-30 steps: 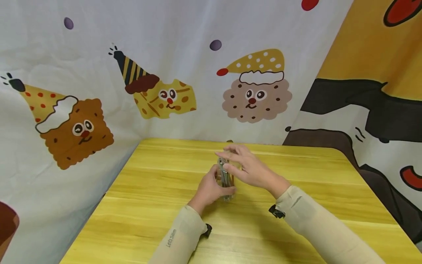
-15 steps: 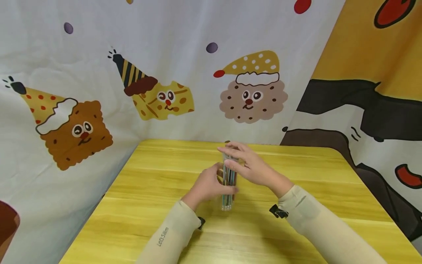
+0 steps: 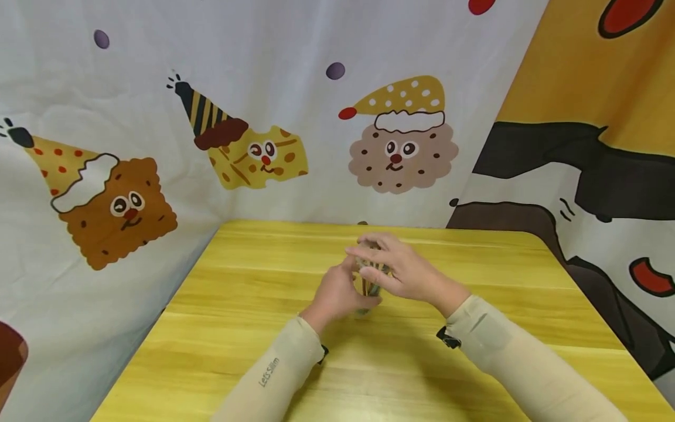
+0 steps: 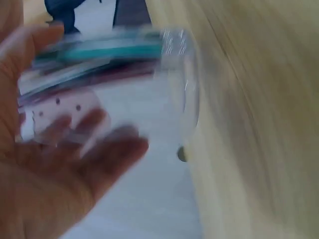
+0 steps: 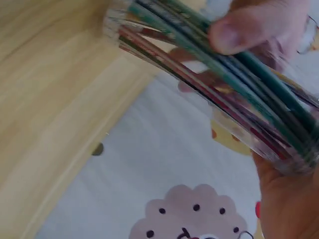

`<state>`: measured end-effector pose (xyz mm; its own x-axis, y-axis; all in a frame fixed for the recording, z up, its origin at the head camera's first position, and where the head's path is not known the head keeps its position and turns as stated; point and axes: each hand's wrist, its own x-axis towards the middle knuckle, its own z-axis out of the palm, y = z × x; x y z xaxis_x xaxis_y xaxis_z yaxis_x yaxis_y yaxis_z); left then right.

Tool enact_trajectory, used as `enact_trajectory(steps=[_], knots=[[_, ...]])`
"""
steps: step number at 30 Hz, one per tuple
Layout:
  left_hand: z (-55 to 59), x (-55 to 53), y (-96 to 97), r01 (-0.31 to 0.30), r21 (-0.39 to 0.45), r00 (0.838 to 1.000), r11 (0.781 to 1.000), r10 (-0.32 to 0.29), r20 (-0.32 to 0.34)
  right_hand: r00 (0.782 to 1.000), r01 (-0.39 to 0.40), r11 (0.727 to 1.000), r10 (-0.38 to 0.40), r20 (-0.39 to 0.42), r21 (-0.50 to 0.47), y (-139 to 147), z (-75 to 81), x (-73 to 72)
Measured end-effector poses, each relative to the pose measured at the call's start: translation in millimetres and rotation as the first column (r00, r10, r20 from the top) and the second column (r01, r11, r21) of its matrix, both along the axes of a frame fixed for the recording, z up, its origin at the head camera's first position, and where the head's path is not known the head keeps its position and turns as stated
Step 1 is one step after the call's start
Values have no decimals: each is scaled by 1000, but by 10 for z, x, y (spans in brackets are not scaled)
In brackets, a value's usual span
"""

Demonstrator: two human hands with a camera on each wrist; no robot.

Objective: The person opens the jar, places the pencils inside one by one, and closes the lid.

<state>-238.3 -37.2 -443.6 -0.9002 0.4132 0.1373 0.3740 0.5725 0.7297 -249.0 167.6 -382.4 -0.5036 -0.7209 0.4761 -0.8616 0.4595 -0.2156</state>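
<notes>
A clear plastic cylinder (image 3: 371,287) of slim pencils is held upright, slightly tilted, between both hands. Teal, dark and reddish pencils (image 5: 224,74) show through its wall in the right wrist view. My left hand (image 3: 337,293) grips its lower part, the thumb crossing the near side. Around the upper end, my right hand (image 3: 406,266) curves its fingers, with the thumb on the near side. Motion blurs the cylinder's base (image 4: 187,79) in the left wrist view. The cylinder's far side is mostly hidden by the hands.
A yellow wood-grain table (image 3: 253,299) lies beneath the hands. Behind it hangs a white cloth (image 3: 274,53) printed with cartoon biscuits and cheese. Black straps (image 3: 448,338) sit at the sleeve cuffs.
The cylinder keeps shifting in the hands: half a second ago its base swung nearer, and now it stands farther away. The left hand moves with it; the right hand stays near its upper end.
</notes>
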Motion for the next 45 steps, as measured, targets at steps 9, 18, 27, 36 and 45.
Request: enact_trajectory(steps=[9,18,27,36,45], knots=[[-14,-193,-79,316,227,896,921,-368,247,993,-23,996,32,-110,85,17,-110,43],[-67,-108,320,-32,-23,997,999,30,-76,901,411,907,-389,-191,92,-195,-142,45],[-191,-237,241,57,243,990,968,-86,112,930,367,928,-365,-44,67,-108,-194,-98],[-234,-413,223,159,322,980,933,-190,66,967,256,962,-255,-19,99,6,-213,-225],[-217,-323,321,15,240,1000,971,-21,21,804,581,802,-592,58,139,-345,-110,-21]])
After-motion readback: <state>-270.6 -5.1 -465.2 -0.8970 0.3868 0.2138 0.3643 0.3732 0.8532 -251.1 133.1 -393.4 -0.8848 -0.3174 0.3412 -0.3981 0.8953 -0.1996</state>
